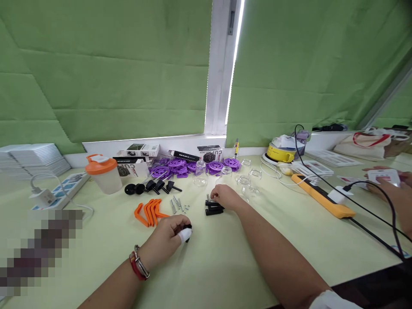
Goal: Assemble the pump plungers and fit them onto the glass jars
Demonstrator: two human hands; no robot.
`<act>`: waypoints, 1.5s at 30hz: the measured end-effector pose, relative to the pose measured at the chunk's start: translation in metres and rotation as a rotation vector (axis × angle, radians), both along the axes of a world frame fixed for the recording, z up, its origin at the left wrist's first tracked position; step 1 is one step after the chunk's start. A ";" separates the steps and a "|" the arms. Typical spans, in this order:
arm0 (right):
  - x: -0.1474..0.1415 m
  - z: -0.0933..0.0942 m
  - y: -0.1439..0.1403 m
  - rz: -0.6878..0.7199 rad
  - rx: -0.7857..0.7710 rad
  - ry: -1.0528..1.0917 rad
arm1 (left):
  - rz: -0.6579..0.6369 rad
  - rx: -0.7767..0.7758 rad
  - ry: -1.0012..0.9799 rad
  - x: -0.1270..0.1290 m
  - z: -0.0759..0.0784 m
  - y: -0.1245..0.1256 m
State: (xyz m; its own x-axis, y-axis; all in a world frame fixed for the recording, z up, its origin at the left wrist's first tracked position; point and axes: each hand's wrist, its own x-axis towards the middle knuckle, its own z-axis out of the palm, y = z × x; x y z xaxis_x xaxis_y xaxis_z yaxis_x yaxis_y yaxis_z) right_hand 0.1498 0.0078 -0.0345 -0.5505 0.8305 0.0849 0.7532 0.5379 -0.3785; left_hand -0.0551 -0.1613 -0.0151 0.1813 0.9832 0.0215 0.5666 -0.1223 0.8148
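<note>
My left hand [169, 236], its thumb tip wrapped in white, is closed around a small black plastic piece [187, 227]. Most of that piece is hidden by the fingers. Farther forward, my right hand [225, 196] has its fingertips together just beside a small metal spring [208, 197]; whether they grip it is hard to see. Several black tube-like parts [214, 211] lie under and in front of those fingers. Orange bent handles [151, 212] rest left of centre, with metal bolts [174, 206] and tiny nuts [186, 208] between them and the black parts.
Purple wheel-shaped parts [177, 165], black knobbed pieces [151, 185], boxes [131, 167] and clear glass jars [243, 182] line the back. A shaker cup [103, 174] and power strip [64, 191] stand left. Right are an orange power strip [322, 197], cables and another person's hands [386, 184].
</note>
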 end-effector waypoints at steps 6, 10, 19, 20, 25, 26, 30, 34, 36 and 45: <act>-0.001 0.000 0.001 0.013 -0.025 -0.050 | -0.014 0.006 0.018 -0.001 0.001 0.000; -0.002 0.004 -0.002 0.031 -0.030 -0.059 | -0.025 0.018 0.038 -0.002 0.000 0.000; -0.005 0.001 0.001 0.051 -0.022 -0.086 | -0.037 0.036 0.054 -0.001 0.002 -0.001; -0.006 0.001 0.001 0.051 -0.021 -0.090 | -0.039 0.036 0.055 -0.001 0.002 0.000; -0.007 0.002 0.001 0.052 -0.013 -0.108 | -0.040 0.037 0.061 -0.001 0.003 -0.001; -0.008 0.003 0.000 0.053 -0.013 -0.110 | -0.042 0.035 0.063 0.000 0.003 -0.001; -0.008 0.003 0.000 0.064 -0.017 -0.116 | -0.049 0.026 0.063 0.000 0.004 -0.002; -0.009 0.001 0.002 0.077 -0.012 -0.115 | -0.048 0.028 0.051 0.000 0.004 -0.001; -0.010 0.000 0.002 0.082 -0.006 -0.112 | -0.046 0.027 0.045 0.000 0.003 -0.001; -0.010 -0.003 0.003 0.094 -0.012 -0.085 | -0.041 0.021 0.011 0.000 0.003 -0.001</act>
